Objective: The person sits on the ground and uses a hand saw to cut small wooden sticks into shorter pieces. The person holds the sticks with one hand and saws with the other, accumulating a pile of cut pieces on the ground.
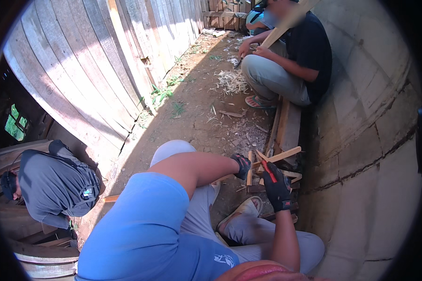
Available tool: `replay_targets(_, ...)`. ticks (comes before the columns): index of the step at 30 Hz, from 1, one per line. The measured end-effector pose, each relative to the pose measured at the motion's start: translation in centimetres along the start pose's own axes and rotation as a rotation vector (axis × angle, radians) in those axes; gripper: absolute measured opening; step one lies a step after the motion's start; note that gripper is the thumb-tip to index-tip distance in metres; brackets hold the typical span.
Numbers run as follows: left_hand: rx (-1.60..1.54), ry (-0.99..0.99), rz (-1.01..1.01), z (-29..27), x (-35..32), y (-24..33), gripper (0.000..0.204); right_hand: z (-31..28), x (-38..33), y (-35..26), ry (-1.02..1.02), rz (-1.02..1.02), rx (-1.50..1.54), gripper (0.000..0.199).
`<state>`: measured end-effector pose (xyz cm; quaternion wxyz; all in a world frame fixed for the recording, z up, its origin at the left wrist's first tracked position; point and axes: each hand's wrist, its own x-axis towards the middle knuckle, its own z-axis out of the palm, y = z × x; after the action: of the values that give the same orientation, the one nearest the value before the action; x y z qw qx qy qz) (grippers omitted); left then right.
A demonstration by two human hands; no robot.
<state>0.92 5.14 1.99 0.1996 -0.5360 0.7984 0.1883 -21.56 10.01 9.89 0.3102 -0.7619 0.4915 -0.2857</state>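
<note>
Blue shirt (131,225) (white print (223,259)), greyish trousers (301,246), dark gloves (277,193).

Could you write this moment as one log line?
right hand: grips red tool | left hand: at wooden strip, grip unclear | also visible: wood shavings, seated person

The long plank (287,24) at far right is cut off by the picture's edge; a person (255,22) farther back is mostly hidden by the seated co-worker (314,54). On the red tool (270,173), the tip cannot be made out.
</note>
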Motion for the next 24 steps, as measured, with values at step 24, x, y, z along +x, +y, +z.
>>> replay_targets(24,-0.83,-0.082,-0.108,1.5,6.8,1.0,0.03,-0.8,0.3,0.9,0.082,-0.059,-0.018,0.035)
